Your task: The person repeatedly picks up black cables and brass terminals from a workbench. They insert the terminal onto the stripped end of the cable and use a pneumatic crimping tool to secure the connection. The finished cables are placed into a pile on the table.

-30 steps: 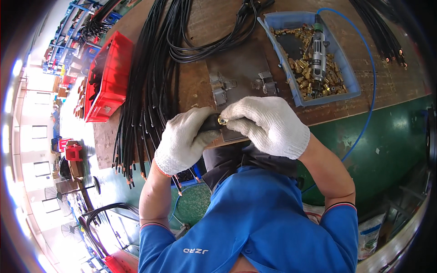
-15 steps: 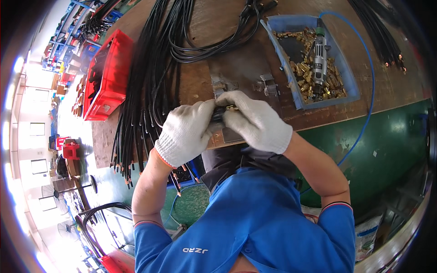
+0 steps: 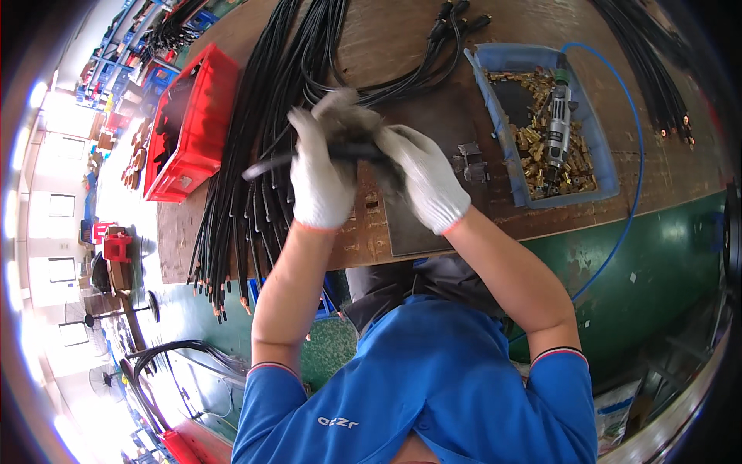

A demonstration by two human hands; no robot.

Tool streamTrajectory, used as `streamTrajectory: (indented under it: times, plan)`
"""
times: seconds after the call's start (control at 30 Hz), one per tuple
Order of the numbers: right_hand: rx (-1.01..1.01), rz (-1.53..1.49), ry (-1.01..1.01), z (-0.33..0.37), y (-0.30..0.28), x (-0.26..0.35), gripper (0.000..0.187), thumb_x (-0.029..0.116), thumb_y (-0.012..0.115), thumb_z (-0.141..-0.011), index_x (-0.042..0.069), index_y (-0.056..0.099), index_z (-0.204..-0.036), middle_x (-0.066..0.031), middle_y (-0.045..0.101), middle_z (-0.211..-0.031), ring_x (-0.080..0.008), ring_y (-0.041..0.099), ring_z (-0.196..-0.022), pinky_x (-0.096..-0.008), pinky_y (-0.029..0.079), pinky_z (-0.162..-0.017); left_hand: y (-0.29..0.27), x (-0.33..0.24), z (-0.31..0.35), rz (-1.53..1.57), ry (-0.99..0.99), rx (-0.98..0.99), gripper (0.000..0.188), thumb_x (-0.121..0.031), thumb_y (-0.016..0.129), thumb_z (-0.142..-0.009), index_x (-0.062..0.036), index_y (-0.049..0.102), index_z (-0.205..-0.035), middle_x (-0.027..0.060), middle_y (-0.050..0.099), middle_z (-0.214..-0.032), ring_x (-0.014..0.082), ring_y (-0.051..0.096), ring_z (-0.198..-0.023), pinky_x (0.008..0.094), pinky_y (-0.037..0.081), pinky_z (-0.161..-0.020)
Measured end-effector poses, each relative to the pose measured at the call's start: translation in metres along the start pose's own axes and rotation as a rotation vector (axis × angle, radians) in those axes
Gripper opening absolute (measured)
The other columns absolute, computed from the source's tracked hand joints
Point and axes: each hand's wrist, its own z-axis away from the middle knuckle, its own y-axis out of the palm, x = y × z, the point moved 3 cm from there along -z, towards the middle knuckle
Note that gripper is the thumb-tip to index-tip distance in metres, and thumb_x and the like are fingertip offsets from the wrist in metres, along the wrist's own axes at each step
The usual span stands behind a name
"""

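Both my hands wear white knitted gloves with darkened fingers and are partly smeared by motion over the near part of the table. My left hand (image 3: 323, 182) is closed round a black cable (image 3: 269, 165), one blurred end of which sticks out to the left. My right hand (image 3: 423, 176) grips the same dark piece from the right, where its fingers hide the cable's other end. Just left of my hands, a thick bundle of black cables (image 3: 232, 209) hangs over the table's front edge with bared copper ends. Right of my right hand sits a small metal fixture (image 3: 472, 162).
A blue bin (image 3: 610, 174) of brass fittings (image 3: 533, 143) stands at the right, with a grey air tool (image 3: 558, 127) lying in it. A blue hose (image 3: 638, 139) curves down past it. At the left is a red crate (image 3: 197, 147); more cables (image 3: 649, 77) lie far right.
My hands have moved up and away from the table's front edge, taking the black cable along. The left hand has turned, and the cable's end now shows to its left.
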Motion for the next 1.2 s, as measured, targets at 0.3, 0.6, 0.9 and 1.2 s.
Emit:
streamTrajectory:
  times: [0.3, 0.6, 0.9, 1.2]
  plan:
    - [-0.311, 0.617, -0.446, -0.128, -0.046, 0.014, 0.038, 0.033, 0.063, -0.104, -0.002, 0.072, -0.115, -0.0097, 0.074, -0.103, -0.0145, 0.067, -0.094, -0.0360, 0.054, -0.088, -0.028, 0.058, -0.126, -0.179, -0.099, 0.223, 0.050, -0.049, 0.053, -0.114, -0.0063, 0.063, -0.091, -0.0009, 0.042, -0.063, 0.0153, 0.041, -0.058, 0.0364, 0.044, -0.061]
    - [0.077, 0.338, -0.392, -0.127, -0.019, 0.001, 0.045, 0.040, 0.061, -0.108, 0.000, 0.081, -0.115, -0.0054, 0.077, -0.108, -0.0142, 0.067, -0.100, -0.0306, 0.051, -0.095, -0.042, 0.084, -0.134, -0.496, 0.170, 0.241, 0.022, -0.013, 0.060, -0.099, 0.0044, 0.071, -0.091, 0.0047, 0.068, -0.077, 0.0095, 0.060, -0.071, 0.0307, 0.049, -0.061]
    - [0.092, 0.391, -0.514, -0.130, -0.038, -0.010, 0.033, 0.024, 0.062, -0.101, -0.004, 0.080, -0.101, -0.0081, 0.077, -0.090, -0.0152, 0.068, -0.087, -0.0321, 0.053, -0.085, -0.028, 0.092, -0.111, -0.552, 0.226, 0.230, 0.029, 0.002, 0.050, -0.098, 0.0030, 0.076, -0.112, 0.0067, 0.077, -0.098, 0.0129, 0.069, -0.090, 0.0287, 0.056, -0.080]
    - [-0.004, 0.668, -0.326, -0.130, -0.027, 0.007, 0.042, 0.038, 0.064, -0.105, 0.000, 0.079, -0.111, -0.0149, 0.079, -0.107, -0.0229, 0.071, -0.102, -0.0361, 0.052, -0.096, -0.042, 0.087, -0.117, -0.446, 0.154, 0.104, 0.029, -0.017, 0.055, -0.111, 0.0050, 0.073, -0.119, 0.0061, 0.074, -0.100, 0.0117, 0.062, -0.094, 0.0315, 0.053, -0.083]
